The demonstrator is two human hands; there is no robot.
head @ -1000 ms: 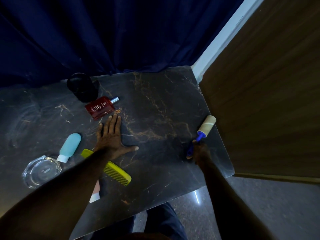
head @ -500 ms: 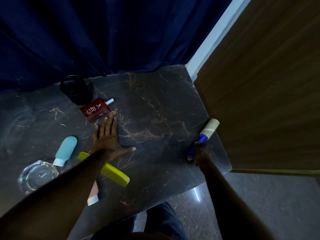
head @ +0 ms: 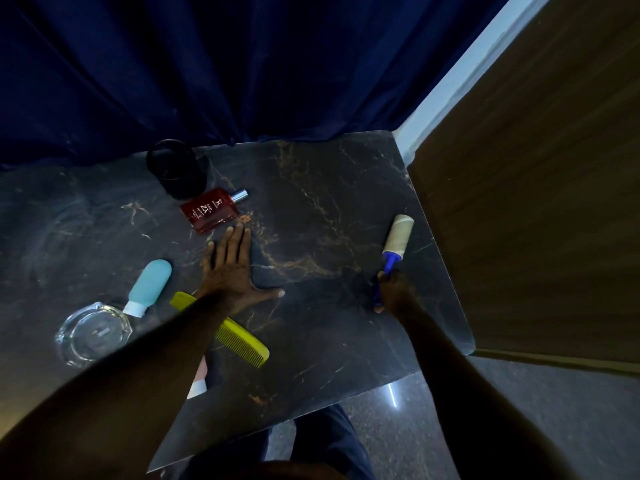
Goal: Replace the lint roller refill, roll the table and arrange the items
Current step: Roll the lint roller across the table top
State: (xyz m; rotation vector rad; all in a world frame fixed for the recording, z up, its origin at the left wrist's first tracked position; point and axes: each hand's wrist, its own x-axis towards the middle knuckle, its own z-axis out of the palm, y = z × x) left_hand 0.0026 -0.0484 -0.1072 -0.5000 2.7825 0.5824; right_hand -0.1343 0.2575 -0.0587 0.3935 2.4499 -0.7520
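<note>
My right hand (head: 393, 292) grips the blue handle of a lint roller (head: 398, 239), whose beige roll lies on the dark marble table (head: 329, 209) near its right edge. My left hand (head: 230, 271) rests flat on the table's middle, fingers straight and thumb spread. Its fingertips lie just below a red perfume bottle (head: 209, 211). A yellow comb (head: 239, 339) runs partly under my left forearm. A light blue tube (head: 150, 285) lies left of my left hand, beside a clear glass ashtray (head: 93, 332).
A black round container (head: 175, 171) stands at the back by the dark blue curtain (head: 207, 64). A wooden panel (head: 536, 202) rises along the table's right side. A white-capped item (head: 199, 384) shows partly under my left forearm. Floor lies beyond the near edge.
The lint roller has moved a little farther along the right side of the table with my right hand. My left hand has stayed flat in place.
</note>
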